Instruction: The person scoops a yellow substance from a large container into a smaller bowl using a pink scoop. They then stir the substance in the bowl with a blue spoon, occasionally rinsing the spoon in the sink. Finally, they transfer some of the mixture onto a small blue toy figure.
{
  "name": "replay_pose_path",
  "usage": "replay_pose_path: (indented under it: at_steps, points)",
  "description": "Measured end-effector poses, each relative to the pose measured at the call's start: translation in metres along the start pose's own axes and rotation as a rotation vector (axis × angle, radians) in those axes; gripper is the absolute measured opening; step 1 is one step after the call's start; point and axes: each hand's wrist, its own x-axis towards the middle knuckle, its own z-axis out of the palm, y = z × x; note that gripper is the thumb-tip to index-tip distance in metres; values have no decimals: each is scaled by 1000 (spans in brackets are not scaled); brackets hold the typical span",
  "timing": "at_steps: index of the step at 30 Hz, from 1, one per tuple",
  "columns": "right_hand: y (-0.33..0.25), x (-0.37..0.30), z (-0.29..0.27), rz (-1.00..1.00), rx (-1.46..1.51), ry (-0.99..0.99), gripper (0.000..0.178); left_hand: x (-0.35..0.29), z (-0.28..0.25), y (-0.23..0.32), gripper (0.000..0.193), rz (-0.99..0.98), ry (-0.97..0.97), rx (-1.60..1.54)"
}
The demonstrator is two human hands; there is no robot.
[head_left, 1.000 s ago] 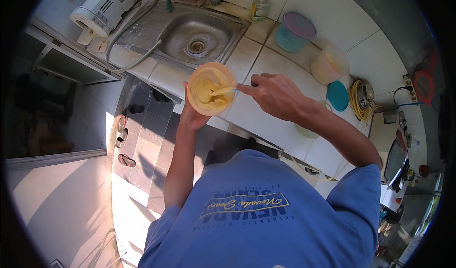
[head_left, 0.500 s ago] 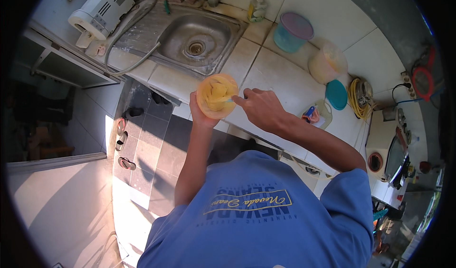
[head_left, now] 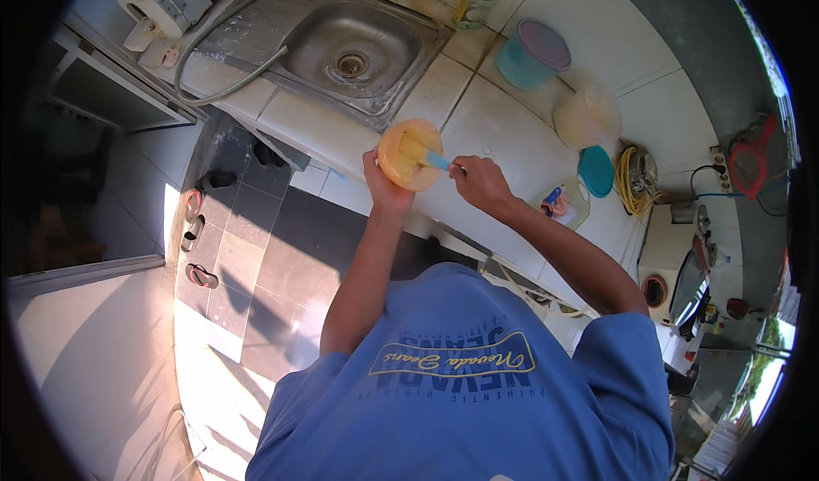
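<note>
An orange bowl (head_left: pixel 391 153) is held up at the counter's front edge, with my left hand (head_left: pixel 386 193) wrapped round its near left side. Inside it lies a soft yellow mixture (head_left: pixel 409 150). My right hand (head_left: pixel 484 182) grips a light blue spatula (head_left: pixel 437 160) by its handle. The spatula reaches over the bowl's right rim, its tip in or against the mixture. The fingers of my left hand behind the bowl are hidden.
Beyond the bowl is a steel sink (head_left: pixel 351 37) with a grey hose (head_left: pixel 247 91). Along the counter's right stand a lidded teal tub (head_left: pixel 522 63), a pale container (head_left: pixel 587 116), a teal lid (head_left: pixel 595 171) and a coiled yellow hose (head_left: pixel 633 176). Sandals (head_left: pixel 202 275) lie on the floor.
The bowl is tilted more to the right, and more of the spatula's blade shows at its rim. My right hand has shifted right with the spatula. The whole view has turned slightly.
</note>
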Motion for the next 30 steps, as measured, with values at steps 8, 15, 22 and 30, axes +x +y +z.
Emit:
replay_pose_path:
  at_steps: [8,15,22,30]
  points:
    - [-7,23,-5,98,129,-330,29,12,-10,11,53,-30,1,-98]
    - [-22,30,1,86,5,-248,32,10,-10,23,51,-23,102,-142]
    - [-16,36,6,148,80,-426,30,12,-20,23,51,4,65,-120]
    - [-26,44,-8,-281,-503,302,32,14,-23,30,50,28,43,-74]
